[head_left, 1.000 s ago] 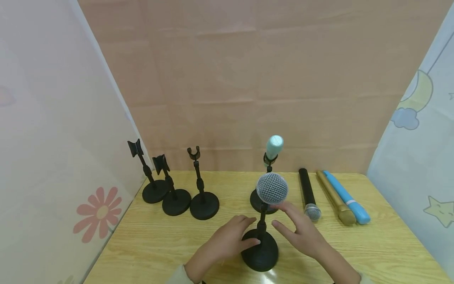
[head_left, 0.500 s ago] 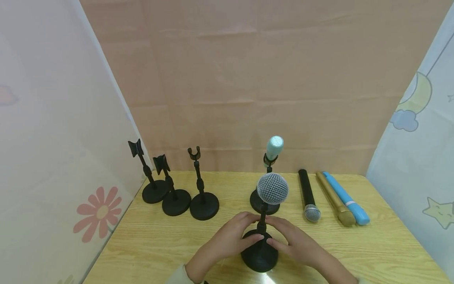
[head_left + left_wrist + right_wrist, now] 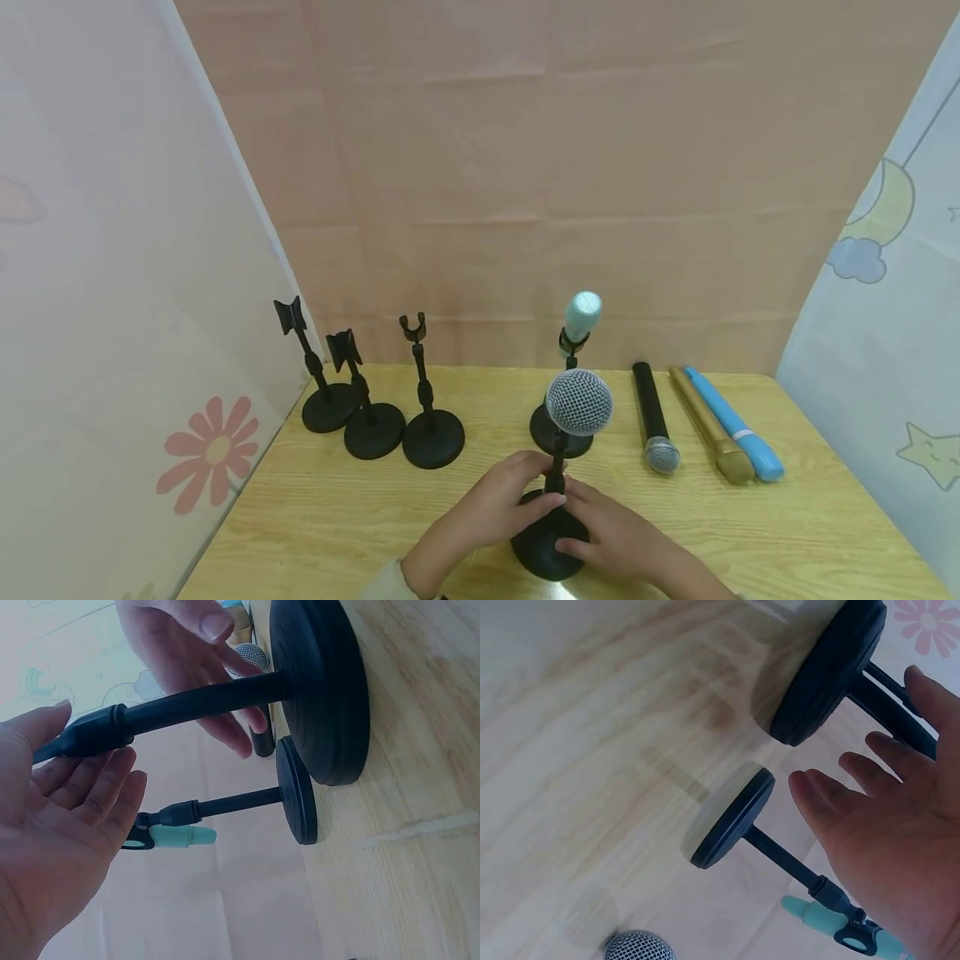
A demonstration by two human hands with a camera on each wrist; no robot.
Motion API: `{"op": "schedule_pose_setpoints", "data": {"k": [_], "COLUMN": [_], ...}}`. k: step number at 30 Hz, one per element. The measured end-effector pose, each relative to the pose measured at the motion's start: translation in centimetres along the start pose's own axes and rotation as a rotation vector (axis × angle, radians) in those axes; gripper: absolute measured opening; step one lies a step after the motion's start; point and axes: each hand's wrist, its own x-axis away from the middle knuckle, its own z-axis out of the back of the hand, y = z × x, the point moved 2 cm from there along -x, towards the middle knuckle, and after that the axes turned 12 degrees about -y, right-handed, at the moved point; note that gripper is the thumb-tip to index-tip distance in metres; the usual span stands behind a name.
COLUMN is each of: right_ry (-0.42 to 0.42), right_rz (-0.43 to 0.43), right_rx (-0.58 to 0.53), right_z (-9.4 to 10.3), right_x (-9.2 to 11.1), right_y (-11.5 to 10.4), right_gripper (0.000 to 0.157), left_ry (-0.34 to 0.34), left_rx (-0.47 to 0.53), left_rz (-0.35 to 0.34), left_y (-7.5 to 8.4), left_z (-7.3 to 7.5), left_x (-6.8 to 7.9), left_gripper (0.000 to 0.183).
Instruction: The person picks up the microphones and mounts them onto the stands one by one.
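Observation:
A black microphone stand [image 3: 542, 557] with a round base stands upright before me, bearing a microphone with a silver mesh head [image 3: 579, 402]. My left hand [image 3: 504, 507] holds the stand's pole [image 3: 202, 703] around its collar, thumb on one side and fingers curled on the other. Beside the lower pole is my right hand [image 3: 626, 540], its fingers loosely bent and spread in the right wrist view, with the thumb near the pole. Directly behind stands another black stand [image 3: 735, 817], carrying a mint-green microphone [image 3: 582, 315].
Several bare black stands, including the nearest one [image 3: 433, 439], stand at the back left of the wooden table [image 3: 315, 533]. At right lie a black microphone [image 3: 651, 404], a gold one [image 3: 708, 425] and a blue one [image 3: 738, 425]. A brown cloth backdrop [image 3: 480, 167] hangs behind.
My right hand has come down and left from near the microphone's head to the lower pole. The left hand has moved slightly further in around the pole. The stand stays in place.

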Motion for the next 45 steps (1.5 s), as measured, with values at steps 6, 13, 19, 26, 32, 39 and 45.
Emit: {"op": "schedule_pose_setpoints", "data": {"k": [6,13,19,26,32,39,45], "right_ry": [-0.008,-0.042,-0.056,-0.074,-0.071,-0.089,-0.088], "right_rz": [0.026,0.037,0.05,-0.011,0.008,0.03,-0.011], "right_rx": [0.043,0.113,0.126,0.13,0.131,0.121,0.119], "right_z": [-0.5,-1.3,-1.7,-1.2,-1.3,-1.3,-1.4], "right_x": [0.1,0.2,0.3,0.4,0.2,0.1,-0.1], "right_y": [0.2,1.3,1.9,1.0,1.1,1.1,0.7], "right_gripper": [0.076,0.072,0.069,0.072,0.07,0.066,0.062], "left_ry": [-0.006,-0.045,-0.057,-0.008,0.054,0.125,0.236], "left_rx": [0.04,0.097,0.128,0.146,0.144,0.179,0.191], "left_rz": [-0.019,0.009,0.016,0.006,-0.011,-0.017,0.054], "left_y": [-0.1,-0.5,-0.7,-0.7,-0.8,-0.9,-0.8], "left_z": [-0.2,-0.5,-0.7,-0.8,-0.9,-1.1,-1.5], "left_x": [-0.4,-0.9,-1.1,-1.0,-0.8,-0.6,-0.5], "left_gripper": [0.032,0.03,0.03,0.027,0.028,0.024,0.025]}}
